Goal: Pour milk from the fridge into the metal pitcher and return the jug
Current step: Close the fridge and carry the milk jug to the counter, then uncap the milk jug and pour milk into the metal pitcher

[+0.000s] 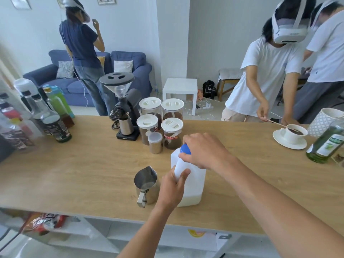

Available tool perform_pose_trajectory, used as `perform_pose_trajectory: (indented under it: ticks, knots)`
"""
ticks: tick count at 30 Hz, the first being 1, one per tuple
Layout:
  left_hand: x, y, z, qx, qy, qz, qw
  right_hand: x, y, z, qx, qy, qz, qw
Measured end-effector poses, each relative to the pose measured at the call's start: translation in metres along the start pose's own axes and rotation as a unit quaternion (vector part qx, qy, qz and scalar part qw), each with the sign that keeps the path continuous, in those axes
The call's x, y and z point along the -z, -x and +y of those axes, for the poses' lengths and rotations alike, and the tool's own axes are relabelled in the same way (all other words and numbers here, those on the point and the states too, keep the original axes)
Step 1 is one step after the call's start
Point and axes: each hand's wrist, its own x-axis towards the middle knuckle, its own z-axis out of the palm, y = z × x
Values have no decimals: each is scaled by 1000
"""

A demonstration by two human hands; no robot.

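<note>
A translucent white milk jug (194,185) stands upright on the wooden counter (83,174), with a little milk at its bottom. My left hand (172,187) grips the jug's handle. My right hand (202,149) is closed over its blue cap (185,148). The metal pitcher (146,184) stands just left of the jug, spout pointing away, handle toward me; I see no milk inside it. The fridge is out of view.
Behind the jug stand several coffee canisters (161,116), a small metal tin (155,142) and a coffee grinder (123,108). Bottles (55,123) crowd the counter's left end. At the right, a person stirs a cup (293,134) beside a green bottle (328,144).
</note>
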Motion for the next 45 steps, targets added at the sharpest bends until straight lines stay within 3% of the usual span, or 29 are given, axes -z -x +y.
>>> perform_pose_trajectory:
  ticks: [5,8,11,13,15,18,20,24,26,28,36,41,45]
  knots:
    - [2,0,0,-9,12,-5,1000,10,8,8,-11,-66,-87,994]
    - [0,0,-1,-8,15,0,1000,8,4,4,-32,-45,-39,998]
    - [1,1,0,-4,20,-2,1000,6,3,4,22,-44,-36,998]
    - [2,2,2,-8,24,0,1000,5,3,12,57,-117,-39,991]
    - [1,2,3,-8,26,3,1000,2,5,26,46,-245,22,968]
    - [0,4,5,-13,23,11,1000,-22,15,56,-54,-390,158,906]
    - [0,5,6,-10,24,11,1000,-58,28,75,-147,-409,183,882]
    - [0,4,6,1,21,9,1000,-155,66,86,-295,-443,83,842]
    - [-1,3,2,10,24,11,1000,-193,87,82,-329,-424,6,844]
    - [-2,2,-3,15,25,15,999,-217,106,76,-334,-395,-26,855]
    - [-4,2,-4,29,23,21,999,-239,132,67,-304,-365,4,880]
    - [13,19,-9,61,23,16,998,-220,128,31,-280,-381,158,867]
    - [41,37,-28,60,-26,141,988,-193,125,-25,-191,-453,192,849]
